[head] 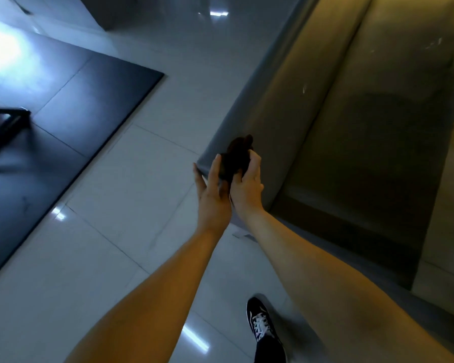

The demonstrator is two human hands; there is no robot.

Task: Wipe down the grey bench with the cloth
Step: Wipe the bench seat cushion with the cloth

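Bench (pixel 338 113), grey and long, fills the right side of the view and runs away from the person, with a raised ridge along its length and a few pale scuffs on its top. It stands on a glossy tiled floor (pixel 142 231), and a dark slab (pixel 76 113) lies on the tiles well to the left.

Both bare forearms (pixel 312 271) reach forward and meet over the bench's near corner. The right hand (pixel 247 184) is clenched on the cloth, fingers curled over its far side and thumb low. The left hand (pixel 212 189) is beside it with the palm turned inward, fingers straight and laid flat against the cloth's left side, thumb spread out toward the bench edge. It steadies the cloth and does not grasp it.

The cloth (pixel 236 158) is dark and bunched into a lump between the two hands, with a loose end poking up past the fingertips. It sits over the corner of the bench. Whether it touches the surface cannot be told.

By the look of it, this is the readying step: the cloth is being gathered into a pad, and no wiping stroke is under way. The next move calls for one hand to press the pad flat on the top near this corner and sweep it along the length, over the ridge and the scuffs, keeping enough cloth under the palm that it does not slip out.

A dark laced shoe (pixel 258 323) stands on the tiles below the arms.
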